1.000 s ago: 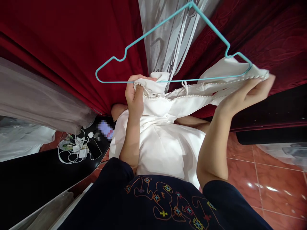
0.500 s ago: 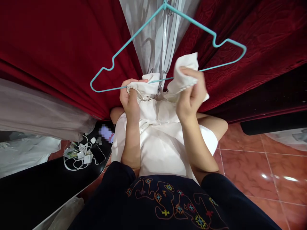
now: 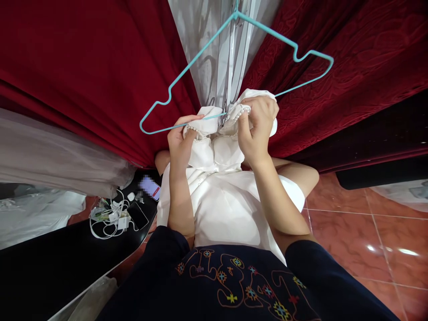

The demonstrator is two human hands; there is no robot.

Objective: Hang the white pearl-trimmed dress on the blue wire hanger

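A white dress (image 3: 227, 207) with pearl beading along its top edge lies across my lap. My left hand (image 3: 182, 140) pinches the left part of the beaded top, thumb on the pearls, beside the lower bar of a light-blue wire hanger (image 3: 203, 49). On the other side, my right hand (image 3: 257, 127) grips the right part of the top, its fingers curled over the white fabric. The hanger's lower bar passes behind or under the cloth between both hands; fabric hides part of it.
Red curtains (image 3: 100, 67) hang on both sides, with a sheer white cloth (image 3: 197, 40) between them. At the left, a black bench (image 3: 43, 267) holds white cables (image 3: 107, 232), a dark phone (image 3: 137, 216) and a lit phone (image 3: 150, 187). Reddish floor tiles (image 3: 341, 236) lie to the right.
My right hand has come down and inward, folding its part of the dress top over the hanger's lower bar. The hanger has shifted and tilted slightly. My left hand keeps its grip.
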